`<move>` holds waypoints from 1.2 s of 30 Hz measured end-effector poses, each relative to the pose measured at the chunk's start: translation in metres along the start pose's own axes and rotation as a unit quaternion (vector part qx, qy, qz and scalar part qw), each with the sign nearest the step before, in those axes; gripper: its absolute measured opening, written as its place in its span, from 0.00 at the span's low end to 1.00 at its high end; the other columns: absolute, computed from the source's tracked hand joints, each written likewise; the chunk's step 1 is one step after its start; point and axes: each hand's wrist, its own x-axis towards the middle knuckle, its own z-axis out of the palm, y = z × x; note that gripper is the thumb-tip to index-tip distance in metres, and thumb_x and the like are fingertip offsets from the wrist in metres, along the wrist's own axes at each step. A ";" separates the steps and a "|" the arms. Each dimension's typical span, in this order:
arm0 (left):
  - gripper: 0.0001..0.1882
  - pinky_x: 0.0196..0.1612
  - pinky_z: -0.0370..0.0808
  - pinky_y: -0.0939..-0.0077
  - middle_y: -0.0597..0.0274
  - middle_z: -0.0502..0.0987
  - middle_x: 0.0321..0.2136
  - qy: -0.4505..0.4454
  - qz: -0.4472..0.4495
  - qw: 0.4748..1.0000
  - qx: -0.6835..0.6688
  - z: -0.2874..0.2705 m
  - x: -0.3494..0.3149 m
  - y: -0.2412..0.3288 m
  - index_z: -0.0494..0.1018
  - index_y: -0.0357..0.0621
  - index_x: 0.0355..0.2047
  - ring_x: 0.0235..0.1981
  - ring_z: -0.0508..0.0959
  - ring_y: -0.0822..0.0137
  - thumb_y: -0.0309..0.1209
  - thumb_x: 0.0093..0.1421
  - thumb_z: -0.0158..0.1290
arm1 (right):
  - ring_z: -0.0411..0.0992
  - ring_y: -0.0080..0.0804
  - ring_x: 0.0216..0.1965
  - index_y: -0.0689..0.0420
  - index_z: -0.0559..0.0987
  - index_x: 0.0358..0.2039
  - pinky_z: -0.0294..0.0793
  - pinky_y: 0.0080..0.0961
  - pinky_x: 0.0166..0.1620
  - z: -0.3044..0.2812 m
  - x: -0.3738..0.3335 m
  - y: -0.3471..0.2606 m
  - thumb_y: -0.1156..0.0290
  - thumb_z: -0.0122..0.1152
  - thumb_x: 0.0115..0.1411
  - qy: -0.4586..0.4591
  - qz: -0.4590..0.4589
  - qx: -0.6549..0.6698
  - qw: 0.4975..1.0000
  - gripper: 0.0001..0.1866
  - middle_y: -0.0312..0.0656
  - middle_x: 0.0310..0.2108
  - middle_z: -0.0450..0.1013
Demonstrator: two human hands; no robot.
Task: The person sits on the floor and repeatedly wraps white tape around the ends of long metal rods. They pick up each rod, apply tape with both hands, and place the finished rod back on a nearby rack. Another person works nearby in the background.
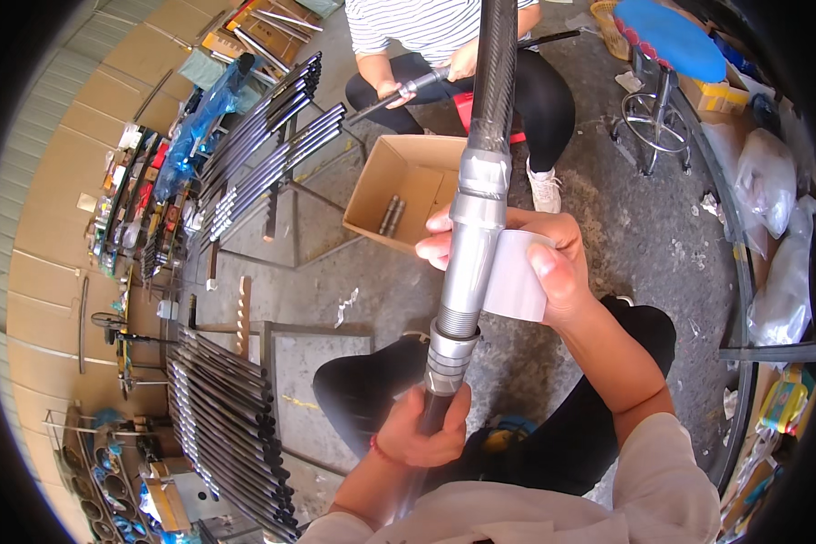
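Note:
A long dark pole (496,82) with a woven-looking surface runs up through the middle of the view. Its silver metal coupling (471,272) has a band of exposed thread and a ringed collar (450,355) below it. My left hand (423,430) is closed around the dark tube just under that collar. My right hand (556,258) pinches a white, paper-like sheet (517,276) under the thumb, against the coupling's right side. Some of its fingers reach behind the coupling and come out on the left. Whether the sheet is plain paper or an abrasive cannot be told.
An open cardboard box (370,192) holds a few metal cylinders. Beyond it, a seated person (426,27) holds another pole. Racks of dark poles (222,426) and silver-ended poles (272,136) line the left. A blue stool (671,41) and plastic bags (780,281) are at right.

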 end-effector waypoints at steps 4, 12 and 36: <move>0.24 0.23 0.68 0.79 0.64 0.70 0.18 0.271 0.138 0.847 0.437 0.025 0.018 0.009 0.63 0.36 0.48 0.17 0.68 0.72 0.44 0.64 0.50 | 0.77 0.40 0.45 0.73 0.77 0.44 0.75 0.33 0.50 -0.010 -0.004 -0.003 0.63 0.53 0.64 0.088 0.043 -0.054 0.994 0.21 0.55 0.44 0.77; 0.25 0.12 0.58 0.82 0.69 0.62 0.11 0.088 0.032 0.985 0.147 0.008 0.005 0.013 0.64 0.38 0.39 0.09 0.60 0.77 0.51 0.64 0.49 | 0.75 0.52 0.47 0.80 0.75 0.42 0.74 0.45 0.53 -0.006 0.001 0.000 0.49 0.56 0.60 -0.022 0.015 -0.042 0.999 0.36 0.64 0.48 0.70; 0.26 0.07 0.56 0.83 0.70 0.61 0.10 0.060 0.020 0.991 0.116 0.002 0.003 0.023 0.63 0.37 0.40 0.06 0.59 0.79 0.53 0.64 0.47 | 0.77 0.46 0.45 0.77 0.77 0.41 0.77 0.40 0.49 -0.004 0.003 0.006 0.49 0.57 0.59 0.017 0.066 -0.087 0.994 0.33 0.60 0.47 0.73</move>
